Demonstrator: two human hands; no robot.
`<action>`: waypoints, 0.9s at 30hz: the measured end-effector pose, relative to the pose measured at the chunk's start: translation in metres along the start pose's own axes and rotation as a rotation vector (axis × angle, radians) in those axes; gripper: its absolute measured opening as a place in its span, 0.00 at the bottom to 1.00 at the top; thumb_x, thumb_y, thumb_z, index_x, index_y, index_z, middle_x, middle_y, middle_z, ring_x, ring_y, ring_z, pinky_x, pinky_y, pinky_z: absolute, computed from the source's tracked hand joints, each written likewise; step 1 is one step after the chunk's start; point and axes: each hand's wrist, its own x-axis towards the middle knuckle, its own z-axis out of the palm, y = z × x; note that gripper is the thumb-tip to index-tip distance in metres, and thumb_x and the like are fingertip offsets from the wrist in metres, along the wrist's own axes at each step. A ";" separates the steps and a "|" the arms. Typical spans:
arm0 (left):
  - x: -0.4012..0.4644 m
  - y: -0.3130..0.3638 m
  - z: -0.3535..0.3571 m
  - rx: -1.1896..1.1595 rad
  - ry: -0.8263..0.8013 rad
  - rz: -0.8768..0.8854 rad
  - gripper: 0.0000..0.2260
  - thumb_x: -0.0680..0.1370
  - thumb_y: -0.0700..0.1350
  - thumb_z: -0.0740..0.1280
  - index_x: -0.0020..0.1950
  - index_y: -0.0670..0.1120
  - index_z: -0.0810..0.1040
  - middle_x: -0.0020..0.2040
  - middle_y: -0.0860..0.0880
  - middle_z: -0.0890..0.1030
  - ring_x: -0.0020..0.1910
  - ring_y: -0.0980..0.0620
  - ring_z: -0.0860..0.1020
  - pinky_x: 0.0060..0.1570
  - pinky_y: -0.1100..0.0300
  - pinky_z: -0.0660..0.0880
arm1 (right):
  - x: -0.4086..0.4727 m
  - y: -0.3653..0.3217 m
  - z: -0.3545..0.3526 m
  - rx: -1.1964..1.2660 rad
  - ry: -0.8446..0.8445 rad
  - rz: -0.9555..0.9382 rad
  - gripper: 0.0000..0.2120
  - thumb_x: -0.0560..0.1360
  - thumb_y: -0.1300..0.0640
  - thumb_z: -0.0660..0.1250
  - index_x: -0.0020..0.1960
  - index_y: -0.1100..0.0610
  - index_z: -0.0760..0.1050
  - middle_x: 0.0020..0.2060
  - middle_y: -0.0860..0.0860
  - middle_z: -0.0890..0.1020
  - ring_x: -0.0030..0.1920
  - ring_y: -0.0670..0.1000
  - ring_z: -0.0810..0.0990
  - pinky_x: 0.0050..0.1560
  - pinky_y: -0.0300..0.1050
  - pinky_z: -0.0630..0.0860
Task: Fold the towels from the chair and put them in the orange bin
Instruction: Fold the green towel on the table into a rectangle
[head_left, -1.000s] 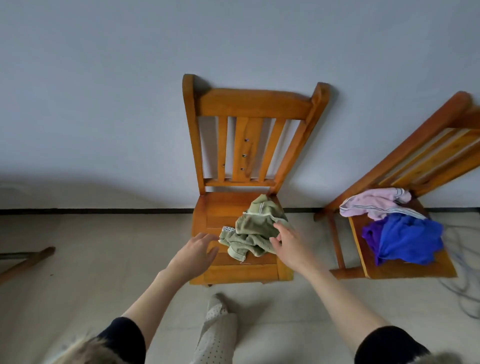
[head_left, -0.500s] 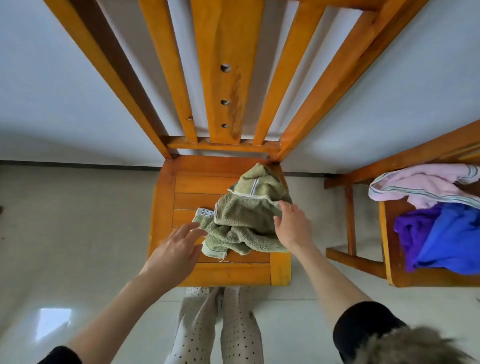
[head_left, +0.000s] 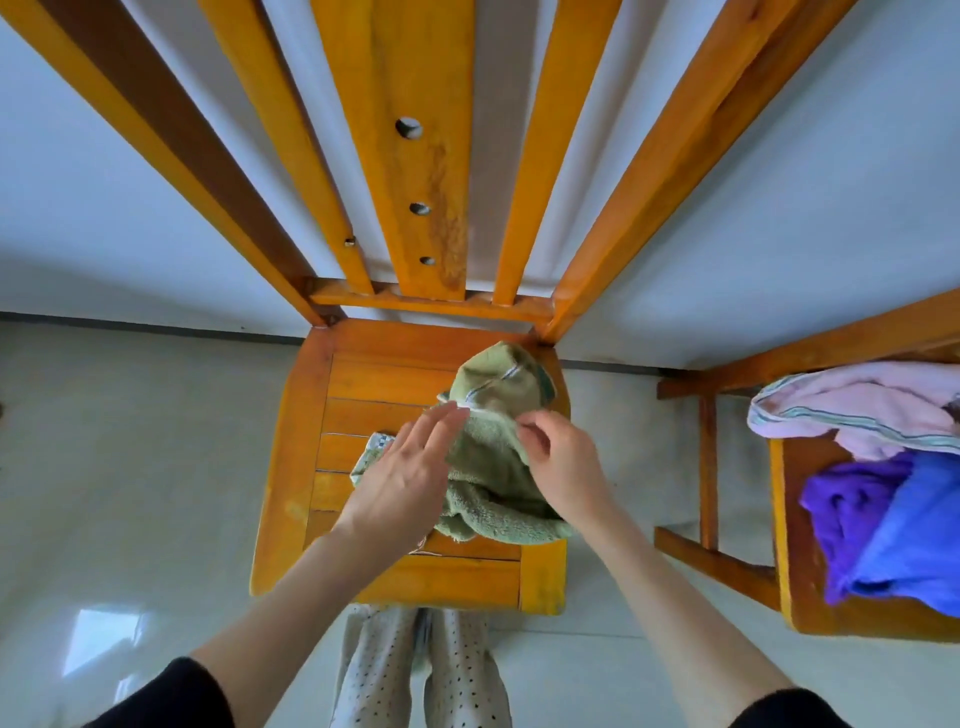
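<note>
**Both hands now on the green towel; pick-up under way**

Both hands have closed in on the crumpled green towel (head_left: 491, 467) since half a second ago, when the left was short of it and the right only touched its edge. Left hand (head_left: 410, 478) lies over the towel's 9 o'clock side, fingers straight and together, resting flat on the cloth. Right hand (head_left: 563, 467) is at the 3 o'clock side, thumb and fingertips pinching a fold near the striped hem.

Location: the towel sits unfolded on the seat of the near chair (head_left: 332, 467), toward its right rear corner, one end bunched up against the back post.

A second chair (head_left: 800, 571), at 3 o'clock, carries a pink towel (head_left: 852, 415), a purple towel (head_left: 852, 499) and a blue towel (head_left: 914, 540), all heaped and untouched. The orange bin is not in view.

Assessment: first towel barely secured; folding not begun, and three more await.
</note>
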 end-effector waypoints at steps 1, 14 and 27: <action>0.007 0.007 -0.004 0.020 0.025 0.039 0.29 0.71 0.29 0.66 0.70 0.43 0.64 0.68 0.43 0.71 0.62 0.41 0.73 0.55 0.49 0.75 | -0.008 -0.008 -0.007 0.041 0.002 -0.020 0.08 0.77 0.58 0.64 0.53 0.58 0.79 0.45 0.50 0.82 0.42 0.44 0.77 0.43 0.28 0.70; -0.007 0.070 -0.101 -0.152 -0.024 0.132 0.03 0.75 0.42 0.69 0.43 0.43 0.78 0.39 0.55 0.75 0.44 0.56 0.72 0.42 0.69 0.66 | -0.073 -0.086 -0.098 0.293 -0.211 0.003 0.04 0.75 0.55 0.67 0.42 0.52 0.77 0.35 0.43 0.78 0.34 0.36 0.75 0.36 0.29 0.70; -0.075 0.128 -0.305 -0.232 0.237 0.079 0.09 0.73 0.48 0.61 0.41 0.44 0.77 0.39 0.51 0.77 0.39 0.59 0.73 0.39 0.73 0.65 | -0.098 -0.233 -0.189 0.334 -0.323 -0.184 0.08 0.76 0.49 0.65 0.40 0.50 0.76 0.35 0.47 0.79 0.36 0.40 0.77 0.40 0.38 0.72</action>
